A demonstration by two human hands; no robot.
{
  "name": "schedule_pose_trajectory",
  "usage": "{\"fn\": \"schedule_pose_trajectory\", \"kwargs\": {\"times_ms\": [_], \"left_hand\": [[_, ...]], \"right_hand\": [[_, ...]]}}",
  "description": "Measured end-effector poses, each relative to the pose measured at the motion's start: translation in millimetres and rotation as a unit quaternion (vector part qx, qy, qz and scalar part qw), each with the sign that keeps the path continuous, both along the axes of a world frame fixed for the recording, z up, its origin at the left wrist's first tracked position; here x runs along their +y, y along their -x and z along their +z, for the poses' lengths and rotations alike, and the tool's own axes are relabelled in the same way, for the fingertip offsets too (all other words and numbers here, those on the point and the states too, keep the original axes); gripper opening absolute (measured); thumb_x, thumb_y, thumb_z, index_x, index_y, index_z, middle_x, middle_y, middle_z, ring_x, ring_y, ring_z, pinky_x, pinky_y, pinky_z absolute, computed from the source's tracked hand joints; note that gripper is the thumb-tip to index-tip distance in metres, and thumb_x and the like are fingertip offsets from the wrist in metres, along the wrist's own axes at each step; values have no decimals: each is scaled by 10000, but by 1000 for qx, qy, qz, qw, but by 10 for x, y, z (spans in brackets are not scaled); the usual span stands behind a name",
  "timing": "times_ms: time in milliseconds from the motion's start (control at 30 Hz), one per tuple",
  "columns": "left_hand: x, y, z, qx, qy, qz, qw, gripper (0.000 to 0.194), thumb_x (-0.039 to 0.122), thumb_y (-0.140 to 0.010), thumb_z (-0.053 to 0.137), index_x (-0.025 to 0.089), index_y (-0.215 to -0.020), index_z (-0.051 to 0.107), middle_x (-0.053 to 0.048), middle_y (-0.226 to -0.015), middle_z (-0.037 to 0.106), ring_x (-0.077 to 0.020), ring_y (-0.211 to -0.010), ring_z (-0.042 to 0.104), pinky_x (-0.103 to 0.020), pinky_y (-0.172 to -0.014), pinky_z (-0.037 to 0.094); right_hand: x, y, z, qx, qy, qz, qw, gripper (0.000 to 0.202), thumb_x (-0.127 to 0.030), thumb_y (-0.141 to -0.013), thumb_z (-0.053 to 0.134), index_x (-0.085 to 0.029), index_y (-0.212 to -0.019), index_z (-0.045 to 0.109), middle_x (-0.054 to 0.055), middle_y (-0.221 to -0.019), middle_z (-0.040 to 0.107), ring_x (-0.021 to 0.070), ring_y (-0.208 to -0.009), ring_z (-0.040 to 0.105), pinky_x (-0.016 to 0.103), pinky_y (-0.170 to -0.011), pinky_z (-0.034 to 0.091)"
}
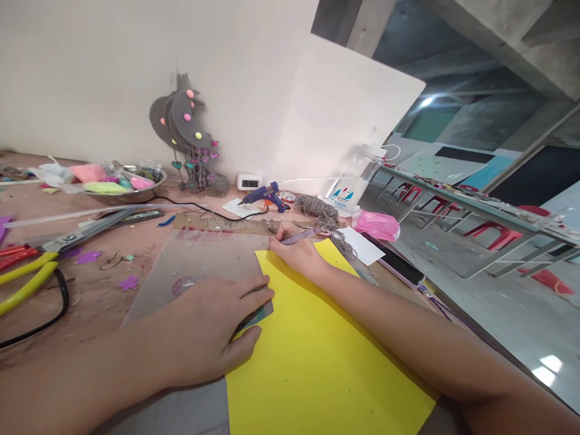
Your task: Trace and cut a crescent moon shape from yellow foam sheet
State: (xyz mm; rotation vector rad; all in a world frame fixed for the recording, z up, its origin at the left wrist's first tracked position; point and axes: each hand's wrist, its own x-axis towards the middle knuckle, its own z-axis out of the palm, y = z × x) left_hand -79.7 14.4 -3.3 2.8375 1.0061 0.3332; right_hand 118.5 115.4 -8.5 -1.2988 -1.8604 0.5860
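A bright yellow sheet [312, 356] lies in front of me, partly over a greyish sheet with faint pink print [181, 254]. My left hand [217, 326] rests flat at the yellow sheet's left edge, fingers stretched out. Beneath those fingers shows a small dark teal piece [259, 316], mostly covered by the hand. Near the far edge of the yellow sheet, my right hand [294, 251] is closed around a slim, pale purple pen [301, 235]. The pen's tip is hidden by the fingers.
Large scissors [67, 241] with yellow and red handles lie at left, near purple foam flowers [129, 283]. Behind stand a metal bowl of coloured clay [131, 184], a blue glue gun [267, 196], a clock [249, 182], grey yarn [317, 209], a clear jug [356, 181] and a phone [399, 263].
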Motion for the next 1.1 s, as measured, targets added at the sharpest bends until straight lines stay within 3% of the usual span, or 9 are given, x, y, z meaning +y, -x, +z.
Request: {"fn": "schedule_pose_trajectory", "kwargs": {"times_ms": [367,567,733,1000,1100], "left_hand": [[8,4,-11,14,10,6,1000,481,319,-907,420,264,-1375,516,-6,-1475,476,-282,-1112,634,-470,-884,547],[5,5,-3,8,10,5,1000,473,308,-902,426,259,-1361,527,-16,-1438,521,-279,-1109,633,-451,-871,549],[2,1,1,0,6,5,1000,470,298,-896,439,262,-1355,530,-24,-1405,551,-271,-1070,647,-429,-852,547],[-7,2,20,-2,3,2,1000,450,295,-895,442,258,-1332,545,-42,-1357,586,-275,-1039,656,-413,-791,558],[-4,6,12,-8,2,2,1000,447,297,-896,450,266,-1332,544,-45,-1362,581,-276,-1056,649,-401,-793,556]], "right_hand": [[-11,-10,25,7,-20,-24,999,219,-183,-697,526,-217,-586,340,-61,-569,385,107,-564,366,262,-562,282],[-27,-11,10,27,33,53,998,207,-328,-754,569,-220,-681,408,-62,-598,436,109,-557,392,257,-550,305],[-29,1,-6,17,43,81,996,235,-332,-763,565,-222,-665,382,-67,-569,430,108,-551,392,247,-542,294],[-27,11,-16,5,37,98,994,216,-332,-759,561,-218,-671,400,-64,-579,435,106,-553,388,235,-530,290],[-12,13,-29,5,12,64,998,208,-303,-747,547,-216,-647,387,-62,-583,415,103,-555,373,238,-532,284]]}}
